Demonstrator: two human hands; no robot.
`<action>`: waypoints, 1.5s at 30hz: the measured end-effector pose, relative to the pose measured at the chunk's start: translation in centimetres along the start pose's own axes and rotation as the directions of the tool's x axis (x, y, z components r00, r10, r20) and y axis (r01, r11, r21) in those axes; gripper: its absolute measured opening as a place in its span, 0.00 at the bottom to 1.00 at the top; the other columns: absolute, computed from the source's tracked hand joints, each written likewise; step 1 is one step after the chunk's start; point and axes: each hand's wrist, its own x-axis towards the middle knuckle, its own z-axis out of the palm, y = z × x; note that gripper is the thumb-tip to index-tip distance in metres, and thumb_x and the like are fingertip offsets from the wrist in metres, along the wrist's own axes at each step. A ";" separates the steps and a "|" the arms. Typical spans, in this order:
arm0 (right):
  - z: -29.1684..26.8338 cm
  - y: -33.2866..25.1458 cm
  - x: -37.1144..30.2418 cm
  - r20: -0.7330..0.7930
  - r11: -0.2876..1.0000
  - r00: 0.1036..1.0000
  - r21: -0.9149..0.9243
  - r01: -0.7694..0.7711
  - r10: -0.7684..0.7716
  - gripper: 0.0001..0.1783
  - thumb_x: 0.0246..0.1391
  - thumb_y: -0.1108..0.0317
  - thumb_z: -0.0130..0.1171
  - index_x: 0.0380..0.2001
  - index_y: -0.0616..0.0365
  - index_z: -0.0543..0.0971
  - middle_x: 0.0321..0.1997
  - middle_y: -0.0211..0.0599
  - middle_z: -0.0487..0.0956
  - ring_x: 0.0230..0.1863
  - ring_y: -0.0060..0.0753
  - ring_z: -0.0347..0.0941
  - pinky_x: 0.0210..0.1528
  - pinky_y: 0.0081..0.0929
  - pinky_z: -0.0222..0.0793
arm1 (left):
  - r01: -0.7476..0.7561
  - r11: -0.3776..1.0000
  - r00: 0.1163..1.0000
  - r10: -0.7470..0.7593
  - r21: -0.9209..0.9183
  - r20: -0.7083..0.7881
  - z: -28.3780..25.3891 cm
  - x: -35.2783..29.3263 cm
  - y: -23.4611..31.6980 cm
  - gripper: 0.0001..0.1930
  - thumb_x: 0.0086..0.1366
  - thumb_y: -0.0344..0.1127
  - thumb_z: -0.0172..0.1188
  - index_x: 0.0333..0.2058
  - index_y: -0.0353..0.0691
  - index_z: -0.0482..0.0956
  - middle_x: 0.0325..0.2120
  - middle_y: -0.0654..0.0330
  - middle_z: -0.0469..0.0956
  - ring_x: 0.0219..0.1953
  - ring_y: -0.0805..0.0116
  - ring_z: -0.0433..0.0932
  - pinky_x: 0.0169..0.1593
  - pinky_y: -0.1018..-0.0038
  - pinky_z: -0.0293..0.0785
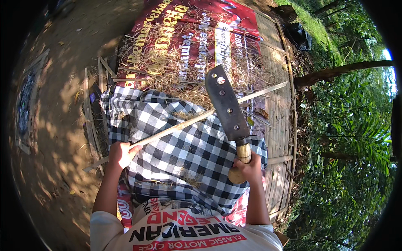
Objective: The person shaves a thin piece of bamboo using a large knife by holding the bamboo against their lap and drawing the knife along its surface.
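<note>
Strip [180, 126] is gripped near its lower end by the closed left hand [121, 155]; knife [226, 100] is held by its handle [243, 152] in curled right hand [250, 168], blade [230, 121] beyond.

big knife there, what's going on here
The person's left hand holds a long, pale, thin wood-like strip slanting across a black-and-white checked cloth. The right hand grips a broad, dark metal knife by its wooden handle; knife and strip cross in view, whether touching is unclear. Pale, curled shavings lie beyond on a red printed banner.
</note>
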 end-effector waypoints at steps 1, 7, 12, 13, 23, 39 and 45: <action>-0.4 -0.1 0.1 -0.016 0.999 1.000 -0.052 0.006 -0.007 0.14 0.40 0.76 0.65 0.32 0.68 0.75 0.24 0.34 0.77 0.24 0.23 0.73 0.30 0.26 0.72 | 0.010 1.000 1.000 -0.009 -0.010 0.018 -0.1 0.2 0.0 0.26 0.58 0.55 0.64 0.18 0.34 0.78 0.10 0.47 0.70 0.15 0.46 0.72 0.22 0.60 0.66; -1.7 -4.3 2.3 -0.263 0.981 0.965 0.185 0.065 -0.014 0.08 0.41 0.78 0.61 0.27 0.68 0.73 0.22 0.38 0.78 0.22 0.26 0.76 0.26 0.25 0.74 | -0.017 1.000 0.999 0.017 -0.006 -0.027 0.9 -0.2 -1.2 0.27 0.57 0.56 0.64 0.17 0.33 0.78 0.11 0.47 0.71 0.16 0.47 0.73 0.22 0.60 0.67; 1.1 -3.4 1.3 -0.048 0.998 0.998 0.044 -0.038 0.040 0.11 0.40 0.75 0.63 0.29 0.69 0.75 0.24 0.39 0.79 0.23 0.28 0.76 0.29 0.27 0.74 | -0.001 1.000 1.000 0.002 -0.027 0.012 0.5 0.1 -1.0 0.28 0.57 0.57 0.64 0.17 0.34 0.78 0.11 0.47 0.71 0.17 0.46 0.74 0.23 0.60 0.67; 2.2 -3.0 0.7 -0.019 0.996 0.999 -0.082 -0.028 0.026 0.12 0.39 0.74 0.63 0.29 0.69 0.75 0.24 0.40 0.79 0.23 0.28 0.76 0.30 0.28 0.73 | 0.006 1.000 1.000 -0.006 -0.012 0.012 0.6 0.1 -1.2 0.28 0.57 0.58 0.63 0.17 0.34 0.78 0.12 0.47 0.71 0.17 0.46 0.74 0.23 0.60 0.67; 1.6 -4.6 2.5 -0.131 0.993 0.990 0.113 -0.028 0.043 0.13 0.39 0.74 0.63 0.29 0.71 0.75 0.23 0.39 0.79 0.24 0.29 0.77 0.29 0.27 0.75 | 0.027 0.998 0.999 -0.025 0.054 -0.039 1.5 -0.8 -0.9 0.30 0.59 0.61 0.60 0.17 0.34 0.78 0.13 0.47 0.74 0.19 0.46 0.77 0.24 0.59 0.71; 5.7 -1.8 -0.2 0.068 0.995 0.993 0.000 -0.095 0.095 0.17 0.36 0.74 0.62 0.34 0.70 0.76 0.25 0.41 0.79 0.24 0.29 0.77 0.30 0.30 0.74 | 0.170 0.979 0.984 -0.175 0.114 0.036 0.3 -1.0 1.2 0.30 0.61 0.61 0.58 0.21 0.34 0.81 0.15 0.44 0.75 0.21 0.43 0.76 0.27 0.57 0.70; 2.8 -1.8 1.0 0.099 0.985 0.992 0.149 -0.088 0.074 0.15 0.37 0.78 0.60 0.33 0.70 0.74 0.23 0.38 0.77 0.22 0.28 0.76 0.27 0.28 0.74 | 0.164 0.983 0.983 -0.170 0.082 0.071 1.5 -0.9 -0.6 0.30 0.62 0.60 0.56 0.23 0.32 0.80 0.15 0.43 0.74 0.23 0.42 0.76 0.29 0.56 0.70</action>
